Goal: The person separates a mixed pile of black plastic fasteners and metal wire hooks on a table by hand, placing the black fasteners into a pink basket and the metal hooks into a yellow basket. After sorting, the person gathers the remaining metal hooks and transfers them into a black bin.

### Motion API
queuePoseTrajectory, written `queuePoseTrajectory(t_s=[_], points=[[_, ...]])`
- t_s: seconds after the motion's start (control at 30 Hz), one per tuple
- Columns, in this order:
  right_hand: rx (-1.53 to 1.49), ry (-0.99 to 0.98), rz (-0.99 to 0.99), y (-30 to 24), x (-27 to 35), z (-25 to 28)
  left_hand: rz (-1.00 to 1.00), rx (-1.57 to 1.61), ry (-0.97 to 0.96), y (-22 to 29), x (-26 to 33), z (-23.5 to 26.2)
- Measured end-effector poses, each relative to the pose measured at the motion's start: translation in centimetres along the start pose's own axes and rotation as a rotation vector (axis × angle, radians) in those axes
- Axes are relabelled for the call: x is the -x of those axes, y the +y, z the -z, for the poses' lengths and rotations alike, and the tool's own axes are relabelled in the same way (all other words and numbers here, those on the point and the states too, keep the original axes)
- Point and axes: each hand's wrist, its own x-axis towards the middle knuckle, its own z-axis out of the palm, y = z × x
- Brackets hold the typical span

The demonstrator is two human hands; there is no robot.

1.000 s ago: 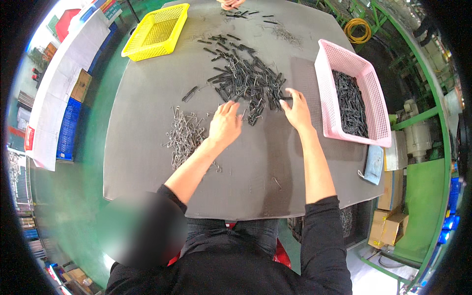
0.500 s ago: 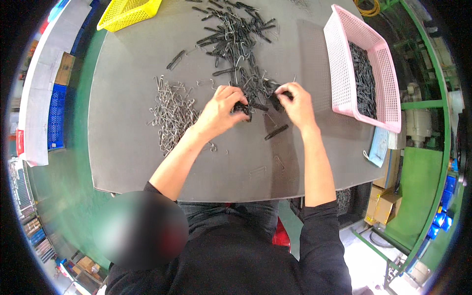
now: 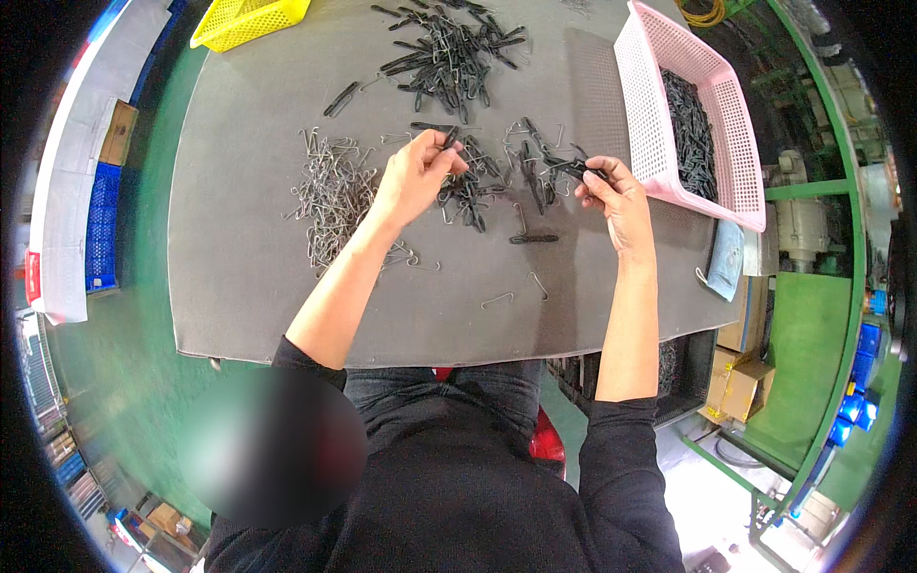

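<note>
My right hand pinches several black elongated pieces, some with thin metal hooks hanging to their left. Near the middle of the table my left hand is closed, with a short black elongated piece sticking out of its fingertips. Beside that hand lies a small cluster of black pieces and hooks. Left of my left forearm spreads a heap of bare bent metal hooks. Farther away is a larger heap of black pieces, many tangled with hooks.
A pink perforated basket holding many black pieces stands on the right. At the far left is a yellow basket. A light blue face mask hangs by the table's right edge. Two loose hooks lie near the front of the grey table.
My hands have moved apart, the right one going right with black pieces and hooks. The middle pile is now split from the far heap. My left hand has shifted slightly away from me.
</note>
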Motion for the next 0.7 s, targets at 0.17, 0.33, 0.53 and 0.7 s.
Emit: queuePoseTrajectory(t_s=[0.17,0.33,0.53,0.7], points=[[0.461,0.015,0.031,1.0,-0.8,-0.4,-0.381,-0.716,0.144,-1.8,1.0,-2.2],[0.069,-0.014,-0.047,0.2,-0.8,-2.0,-0.586,-0.709,-0.102,-2.5,1.7,-7.5],[0.246,-0.033,0.076,0.0,-0.8,0.2,-0.403,-0.644,0.174,-3.3,-1.8,-3.4],[0.955,0.068,0.384,1.1,-3.4,-0.7,0.133,0.23,-0.072,0.4,-2.7,-0.3]])
